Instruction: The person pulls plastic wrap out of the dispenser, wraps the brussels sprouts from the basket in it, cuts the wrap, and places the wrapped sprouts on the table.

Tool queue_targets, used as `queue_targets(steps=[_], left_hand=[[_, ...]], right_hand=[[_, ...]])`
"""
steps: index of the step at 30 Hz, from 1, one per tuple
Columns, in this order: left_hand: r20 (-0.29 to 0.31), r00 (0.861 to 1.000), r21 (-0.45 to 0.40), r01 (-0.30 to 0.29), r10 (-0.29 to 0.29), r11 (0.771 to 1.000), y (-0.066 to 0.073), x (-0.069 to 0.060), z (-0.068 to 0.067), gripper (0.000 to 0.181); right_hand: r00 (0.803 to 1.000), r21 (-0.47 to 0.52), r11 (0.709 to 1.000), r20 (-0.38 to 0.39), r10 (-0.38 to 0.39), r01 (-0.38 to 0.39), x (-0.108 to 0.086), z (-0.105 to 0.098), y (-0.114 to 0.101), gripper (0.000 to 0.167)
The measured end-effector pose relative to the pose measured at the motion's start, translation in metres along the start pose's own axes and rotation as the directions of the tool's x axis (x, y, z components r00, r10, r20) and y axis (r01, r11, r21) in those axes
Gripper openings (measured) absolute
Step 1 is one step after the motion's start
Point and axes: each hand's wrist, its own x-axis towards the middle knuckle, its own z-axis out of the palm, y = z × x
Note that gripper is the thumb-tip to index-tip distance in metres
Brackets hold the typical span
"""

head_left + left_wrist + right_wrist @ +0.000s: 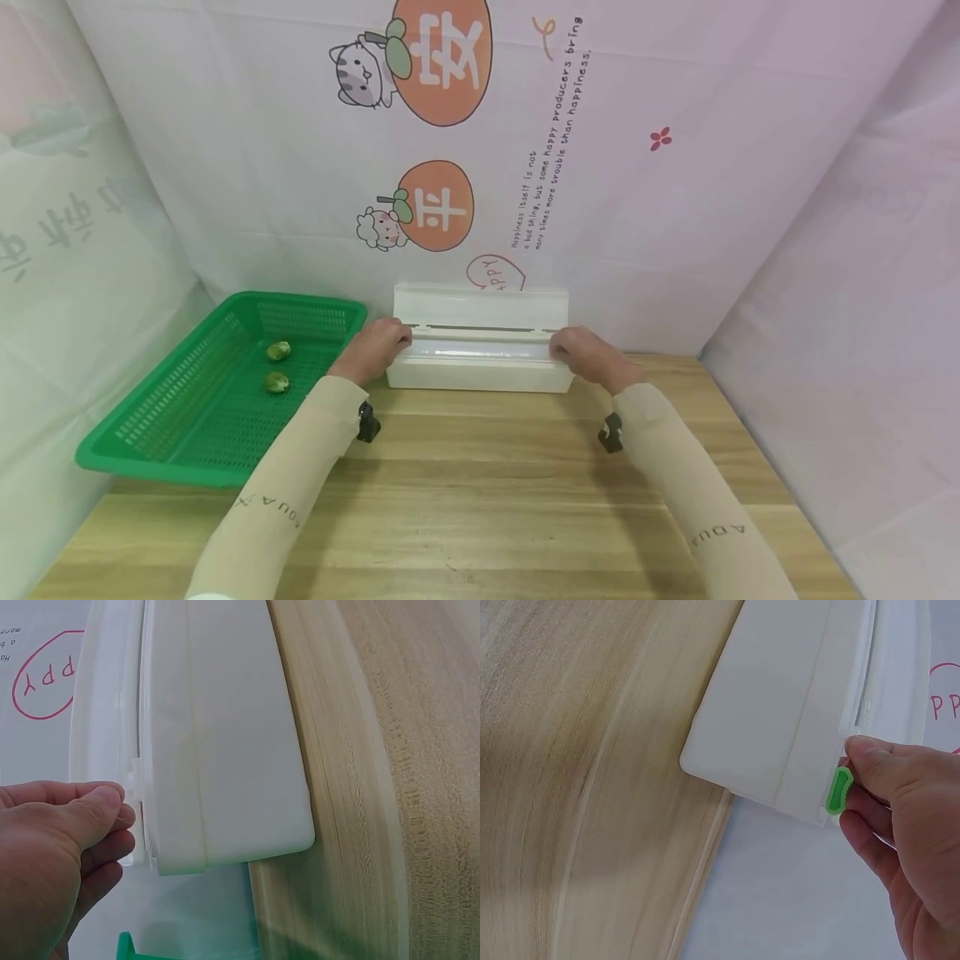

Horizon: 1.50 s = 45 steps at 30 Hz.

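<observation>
A white cling film dispenser (480,377) stands against the back wall with its lid (480,307) raised. A shiny clear roll of film (480,350) lies inside, below a bar with a dark slot. My left hand (377,346) pinches with thumb and forefinger at the dispenser's left end, beside the bar. At the opposite end my right hand (588,354) pinches the edge, its fingers around a green slider (839,790). The left wrist view has the left hand (56,847) close up; whether film is between its fingertips cannot be told.
Left of the dispenser sits a green plastic basket (168,477) holding two small green vegetables (277,382) (278,351). The wooden table (480,500) reaches toward me. White printed cloth (600,200) forms the back and side walls.
</observation>
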Motion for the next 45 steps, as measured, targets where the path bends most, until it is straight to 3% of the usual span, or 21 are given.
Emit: queue_targets(steps=[5, 17, 34, 45], left_hand=[[-0.012, 1.0, -0.032, 0.0, 0.0, 0.999, -0.002, 0.001, 0.001, 0.014], [-0.042, 0.999, -0.059, 0.014, -0.017, 0.998, -0.003, -0.001, 0.002, 0.015], [-0.034, 0.993, -0.154, 0.105, -0.111, 0.982, -0.002, -0.001, -0.006, 0.016], [-0.075, 0.992, -0.199, 0.085, -0.102, 0.976, -0.006, 0.001, -0.009, 0.014]], right_hand=[[1.0, 0.018, 0.999, -0.011, 0.027, -0.027, 0.001, 0.003, 0.003, 0.024], [0.99, -0.035, 0.998, -0.136, -0.048, 0.043, 0.006, 0.005, 0.007, 0.025], [0.985, -0.017, 1.0, -0.17, -0.006, 0.003, 0.007, -0.004, 0.002, 0.023], [0.982, -0.003, 1.0, -0.186, 0.025, -0.026, 0.004, -0.009, 0.003, 0.021]])
